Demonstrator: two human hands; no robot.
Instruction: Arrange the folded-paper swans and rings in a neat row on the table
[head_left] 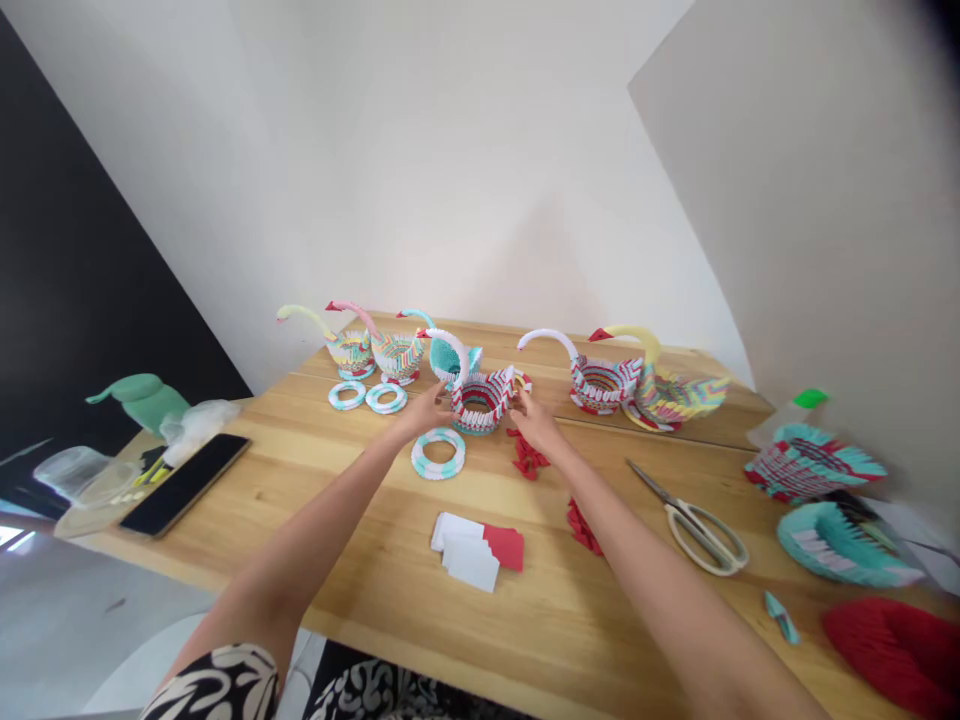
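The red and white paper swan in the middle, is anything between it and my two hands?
Nothing visible stands between them. The left hand is at the left side of the red and white paper swan and the right hand at its right side. The loose paper ring lies nearer, clear of both.

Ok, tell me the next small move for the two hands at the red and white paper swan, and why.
Probably lift the red, white and teal folded-paper swan and set it on the teal and white paper ring lying just in front of it. The left hand and right hand already flank the swan on either side, and the swans farther left seem to sit on similar rings.
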